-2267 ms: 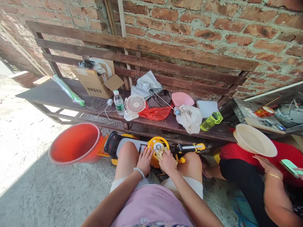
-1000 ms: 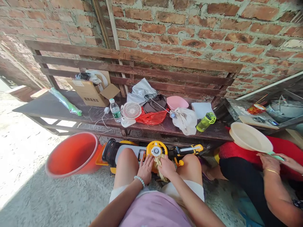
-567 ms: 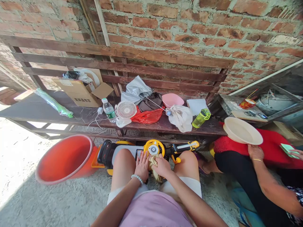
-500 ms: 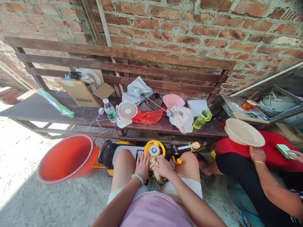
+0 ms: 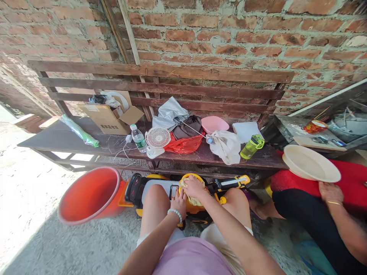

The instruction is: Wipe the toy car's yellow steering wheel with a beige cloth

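My right hand (image 5: 195,188) presses a crumpled beige cloth (image 5: 195,201) onto the yellow steering wheel (image 5: 185,178) of a ride-on toy vehicle, its fingers closed on the cloth. Cloth and hand cover most of the wheel. My left hand (image 5: 179,203), with a beaded bracelet at the wrist, rests at the wheel's left side, fingers stretched forward and holding nothing. The toy's grey-white body (image 5: 155,185) lies across in front of my knees. A yellow-and-black arm (image 5: 233,182) of the toy sticks out to the right.
A large orange-red bucket (image 5: 86,194) stands at left. Behind the toy, a wooden bench (image 5: 120,147) bears a cardboard box (image 5: 107,119), water bottle (image 5: 138,138), small fan (image 5: 158,138), pink basin (image 5: 215,124) and green bottle (image 5: 252,146). At right, a seated person's hand (image 5: 331,191) holds a cream basin (image 5: 311,163).
My right hand has moved with the cloth from below the wheel up onto it. My left hand has slid slightly down along the wheel's side. The view has shifted left.
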{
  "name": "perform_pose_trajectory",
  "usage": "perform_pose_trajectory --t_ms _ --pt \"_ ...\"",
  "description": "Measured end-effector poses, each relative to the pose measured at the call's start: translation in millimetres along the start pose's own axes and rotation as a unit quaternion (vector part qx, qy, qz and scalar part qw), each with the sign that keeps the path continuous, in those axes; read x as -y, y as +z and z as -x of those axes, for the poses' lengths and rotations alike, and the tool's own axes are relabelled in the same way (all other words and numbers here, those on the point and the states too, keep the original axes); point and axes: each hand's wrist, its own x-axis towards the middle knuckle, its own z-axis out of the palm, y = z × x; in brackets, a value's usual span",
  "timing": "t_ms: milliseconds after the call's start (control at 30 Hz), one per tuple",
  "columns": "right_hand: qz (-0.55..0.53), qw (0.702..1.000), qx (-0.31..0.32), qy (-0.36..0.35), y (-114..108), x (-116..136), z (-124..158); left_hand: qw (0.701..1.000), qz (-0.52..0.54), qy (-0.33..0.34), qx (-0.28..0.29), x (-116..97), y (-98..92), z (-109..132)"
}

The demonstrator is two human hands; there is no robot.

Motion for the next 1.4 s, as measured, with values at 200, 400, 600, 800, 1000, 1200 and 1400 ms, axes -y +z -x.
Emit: perform_pose_trajectory --t_ms 200,400,600,800,1000,1200,1400 --pt "0.001 1.000 -0.003 0.029 5 4 -15 0.999 -0.034 -0.017 -0.036 -1 5.6 2" --pt "0.013 0.998 -0.021 0.059 3 -2 -12 0.999 -0.024 -0.016 -0.035 0 0.3 3" --pt "-0.006 0.991 -0.026 0.132 -9 -9 -2 0.999 -0.026 -0.018 -0.021 2 -1.4 3" --pt "-0.024 0.982 -0.042 0.185 3 -22 28 0.999 -0.025 -0.024 -0.018 -1 -4.6 3" --pt "0.016 0.989 -0.026 0.147 22 -20 62 0.999 -0.024 -0.022 -0.009 -1 -0.3 -1" --pt "0.016 0.995 -0.026 0.096 43 -6 78 0.999 -0.012 -0.015 -0.029 2 2.2 -2" --pt "0.002 0.993 -0.049 0.109 47 -14 83 1.000 -0.005 -0.011 -0.029 1 4.1 -3"
